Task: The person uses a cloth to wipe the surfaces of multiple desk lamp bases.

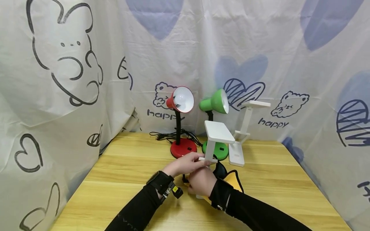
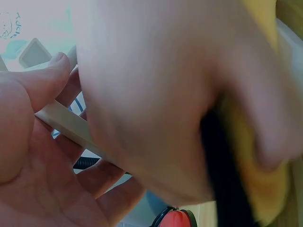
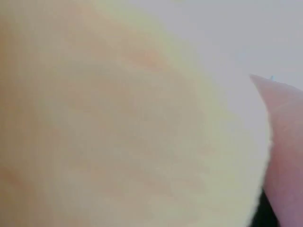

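A white folding desk lamp [image 1: 219, 132] stands in front, its flat head raised on a slim stem. My left hand [image 1: 185, 164] holds it around the joint on the stem; in the left wrist view its thumb lies over the white bar [image 2: 71, 125] with fingers behind. Right beside it, my right hand [image 1: 202, 181] is curled low at the lamp, gripping a yellow-orange item with black edging [image 2: 236, 156] whose kind is hard to tell. More yellow-orange material [image 1: 232, 180] and a black cord [image 1: 237, 176] show behind that wrist. The right wrist view is mostly blurred, with a finger [image 3: 289, 142] at its edge.
At the back stand a red desk lamp [image 1: 183, 148], a green desk lamp [image 1: 216, 102] and a second white folding lamp [image 1: 246, 120]. Black power cords [image 1: 164, 136] lie behind the red one. A printed curtain [image 1: 138, 70] encloses the wooden table [image 1: 115, 173].
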Demonstrator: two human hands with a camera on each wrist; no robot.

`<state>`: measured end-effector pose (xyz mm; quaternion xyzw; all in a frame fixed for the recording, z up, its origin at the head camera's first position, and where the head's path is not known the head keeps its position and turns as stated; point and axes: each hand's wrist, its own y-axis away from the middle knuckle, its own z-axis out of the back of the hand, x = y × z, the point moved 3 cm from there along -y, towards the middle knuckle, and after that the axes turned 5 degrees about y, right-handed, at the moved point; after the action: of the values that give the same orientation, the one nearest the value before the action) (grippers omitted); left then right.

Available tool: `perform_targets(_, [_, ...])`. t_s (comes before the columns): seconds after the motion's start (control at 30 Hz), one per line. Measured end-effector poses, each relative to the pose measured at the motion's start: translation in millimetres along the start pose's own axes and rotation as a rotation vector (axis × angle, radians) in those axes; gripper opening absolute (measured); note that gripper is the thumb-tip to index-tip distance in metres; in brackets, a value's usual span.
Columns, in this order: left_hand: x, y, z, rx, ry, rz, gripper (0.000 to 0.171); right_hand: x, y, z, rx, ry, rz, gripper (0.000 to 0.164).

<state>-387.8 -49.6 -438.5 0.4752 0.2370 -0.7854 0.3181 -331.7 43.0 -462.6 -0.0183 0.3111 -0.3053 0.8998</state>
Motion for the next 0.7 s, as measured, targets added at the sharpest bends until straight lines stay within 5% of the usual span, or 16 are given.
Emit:
perform_targets(0.43, [-2.6,2.2,0.4,-0.004,-0.069,0.002,0.039,17.6,28.0,34.4,0.129,-0.197,0.156,0.039])
perform_targets(0.7, [-1.7,2.3,-0.5,-0.006,-0.037,0.014,0.03,4.9,10.7,15.5,-0.011,0.061,0.075,0.045])
